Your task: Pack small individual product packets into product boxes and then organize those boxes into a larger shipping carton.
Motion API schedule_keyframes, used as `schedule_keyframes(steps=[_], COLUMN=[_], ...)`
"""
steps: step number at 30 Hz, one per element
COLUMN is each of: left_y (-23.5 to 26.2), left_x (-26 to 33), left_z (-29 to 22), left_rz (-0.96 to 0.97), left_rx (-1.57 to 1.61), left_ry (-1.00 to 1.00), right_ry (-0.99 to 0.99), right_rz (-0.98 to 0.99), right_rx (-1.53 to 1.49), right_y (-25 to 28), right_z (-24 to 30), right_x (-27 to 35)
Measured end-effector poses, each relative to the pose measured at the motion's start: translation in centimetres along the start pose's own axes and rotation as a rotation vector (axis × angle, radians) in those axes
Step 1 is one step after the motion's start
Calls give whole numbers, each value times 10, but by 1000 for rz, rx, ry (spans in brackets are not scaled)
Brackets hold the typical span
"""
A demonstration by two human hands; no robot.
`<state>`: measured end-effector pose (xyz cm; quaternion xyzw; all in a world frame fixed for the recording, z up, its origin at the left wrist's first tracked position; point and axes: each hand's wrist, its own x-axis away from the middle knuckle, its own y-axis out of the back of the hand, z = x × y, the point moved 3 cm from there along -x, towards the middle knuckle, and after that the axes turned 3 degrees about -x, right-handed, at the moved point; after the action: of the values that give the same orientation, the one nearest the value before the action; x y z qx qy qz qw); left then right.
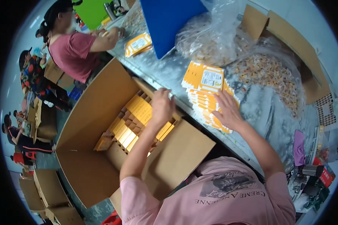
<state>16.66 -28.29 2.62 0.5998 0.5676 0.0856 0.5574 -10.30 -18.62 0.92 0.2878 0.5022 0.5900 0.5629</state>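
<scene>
Flat orange-and-white cartons (202,99) lie in a fanned, overlapping pile on the metal table. My right hand (229,112) rests on the right side of this pile, its fingers spread. Above the table-side rim of a large open cardboard box (97,101) is my left hand (163,107), fingers bent and a little apart, with nothing visible in it. Rows of small yellow boxes (139,108) stand inside the cardboard box, partly hidden by my left forearm.
Past the pile, a clear plastic bag (210,41) and a loose heap of small wrapped pieces (270,75) cover the table (259,116). A blue panel (169,22) stands on it. A person in a pink shirt (73,56) works at the far left, beside more flat cartons (139,45).
</scene>
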Motion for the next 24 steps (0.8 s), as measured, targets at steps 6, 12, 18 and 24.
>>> schedule_keyframes(steps=[6, 12, 18, 24], left_y=[-122, -150, -131, -42], left_x=[-71, -100, -81, -40], left_z=[-15, -39, -24, -119], left_rz=[195, 275, 320, 398], left_rx=[-83, -317, 73, 409], left_ry=[72, 380, 531, 152], right_ry=[-27, -42, 33, -111], right_rz=[117, 41, -24, -494], right_rx=[17, -30, -328, -457], right_y=[-33, -35, -11, 75], right_z=[-13, -24, -30, -51], right_x=[-23, -9, 15, 33])
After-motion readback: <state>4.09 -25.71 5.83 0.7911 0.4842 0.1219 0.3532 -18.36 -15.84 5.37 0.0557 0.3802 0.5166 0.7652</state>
